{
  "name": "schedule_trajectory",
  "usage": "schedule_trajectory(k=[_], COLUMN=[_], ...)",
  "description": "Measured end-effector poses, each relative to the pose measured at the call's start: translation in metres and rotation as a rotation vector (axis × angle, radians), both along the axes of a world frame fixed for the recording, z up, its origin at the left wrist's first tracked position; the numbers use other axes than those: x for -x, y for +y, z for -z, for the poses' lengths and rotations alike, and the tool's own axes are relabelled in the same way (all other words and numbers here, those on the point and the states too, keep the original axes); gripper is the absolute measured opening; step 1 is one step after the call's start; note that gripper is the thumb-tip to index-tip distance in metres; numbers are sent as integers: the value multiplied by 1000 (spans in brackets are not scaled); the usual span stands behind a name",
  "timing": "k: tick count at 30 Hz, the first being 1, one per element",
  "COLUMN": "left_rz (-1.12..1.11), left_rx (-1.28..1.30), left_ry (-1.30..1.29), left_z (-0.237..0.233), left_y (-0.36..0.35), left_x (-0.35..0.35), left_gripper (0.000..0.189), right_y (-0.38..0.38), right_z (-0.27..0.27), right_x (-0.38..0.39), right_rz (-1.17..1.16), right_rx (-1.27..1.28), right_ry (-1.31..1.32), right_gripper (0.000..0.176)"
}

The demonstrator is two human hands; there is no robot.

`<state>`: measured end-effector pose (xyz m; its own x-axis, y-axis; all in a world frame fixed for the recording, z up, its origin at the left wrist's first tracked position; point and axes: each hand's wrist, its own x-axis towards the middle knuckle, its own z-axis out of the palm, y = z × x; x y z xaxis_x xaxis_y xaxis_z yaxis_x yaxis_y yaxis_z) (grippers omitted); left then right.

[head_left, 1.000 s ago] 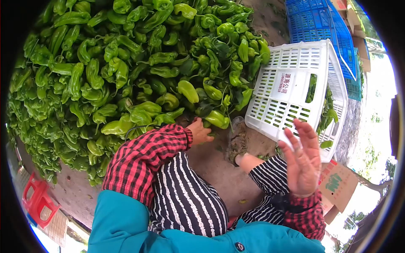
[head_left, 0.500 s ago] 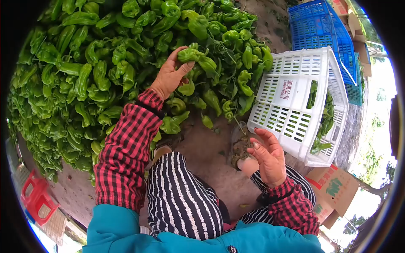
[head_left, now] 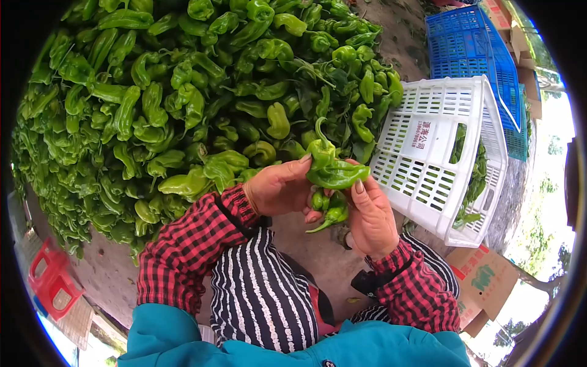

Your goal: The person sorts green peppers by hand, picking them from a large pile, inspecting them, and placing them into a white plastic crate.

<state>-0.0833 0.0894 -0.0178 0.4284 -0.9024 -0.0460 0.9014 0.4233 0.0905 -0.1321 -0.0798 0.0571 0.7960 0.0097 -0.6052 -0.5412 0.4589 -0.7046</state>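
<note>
Several green peppers (head_left: 336,173) are held between my two hands, in front of my knees. My left hand (head_left: 280,188) closes on them from the left, its thumb at the upper pepper's side. From the right, my right hand (head_left: 372,215) grips the same bunch, thumb pressed to the upper pepper's tip. One pepper has a long curved stem pointing up; smaller ones hang below with a thin tip downward. Just beyond my hands lies a large pile of green peppers (head_left: 153,110).
A white plastic crate (head_left: 422,156) with greens inside leans at the right. Behind it are blue crates (head_left: 458,43) and a teal crate (head_left: 515,136). A cardboard box (head_left: 480,275) lies below the white crate. A red plastic stool (head_left: 54,278) stands at the far left.
My left hand has come back from the pile toward me with peppers. My right hand, open before, has moved left and up to meet it and now grips them too.
</note>
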Motion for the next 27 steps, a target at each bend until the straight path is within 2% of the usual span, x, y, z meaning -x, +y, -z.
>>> schedule_trajectory(k=[2, 4, 5, 6, 8, 10, 12, 14, 15, 16, 18, 19, 20, 22, 23, 26, 27], left_rz=[12, -28, -62, -60, -62, -106, -155, -178, -175, -171, -167, -166, -119, -41, 7, -55, -74], left_rx=[15, -69, -45, -41, 39, -39, -117, -91, -91, -143, -159, -263, -277, -249, -196, -192, -267], left_ry=[94, -25, 3, 3, 45, 36, 21, 69, 51, 35, -23, -120, -181, -243, -301, -339, -350], left_z=[2, 6, 2, 3, 9, 11, 11, 11, 11, 9, 11, 11, 10, 2, 3, -3, -6], left_y=[-7, -5, -7, -9, -8, 0, 5, 6, 6, 6, 1, -2, -2, 1, -1, -3, 0], left_x=[2, 0, 2, 2, 1, -1, -2, -2, -3, -3, 0, 2, 2, 4, 5, 5, 2], left_gripper=[46, 54, 43, 43, 44, 40, 38, 33, 32, 32, 32, 31, 31, 30, 34, 38, 41], right_y=[-4, -2, -5, -8, -12, -27, -52, -56, -51, -49, -40, -37, -34, -27, -26, -26, -26], right_z=[3, -2, 1, 0, -4, -14, -15, -17, -19, -17, -10, -5, -3, -1, 2, 15, 12], right_x=[-2, -6, -5, -6, -10, -19, -15, -14, -12, -8, -1, 3, 3, 6, 9, 17, 16], right_rz=[-15, -4, -12, -10, 271, 317, 361, 271, 288, 267, 112, 87, 82, -134, -151, -190, -162], right_rx=[-69, -140, -125, -121, -245, -152, -270, -249, -168, -213, 55, -10, -17, -158, -211, -192, -190], right_ry=[16, -32, -41, -41, 24, -61, -119, -115, -37, 39, 155, 223, 222, 395, 471, 377, 350], right_gripper=[36, 30, 33, 33, 32, 27, 23, 21, 21, 20, 28, 43, 43, 48, 50, 45, 40])
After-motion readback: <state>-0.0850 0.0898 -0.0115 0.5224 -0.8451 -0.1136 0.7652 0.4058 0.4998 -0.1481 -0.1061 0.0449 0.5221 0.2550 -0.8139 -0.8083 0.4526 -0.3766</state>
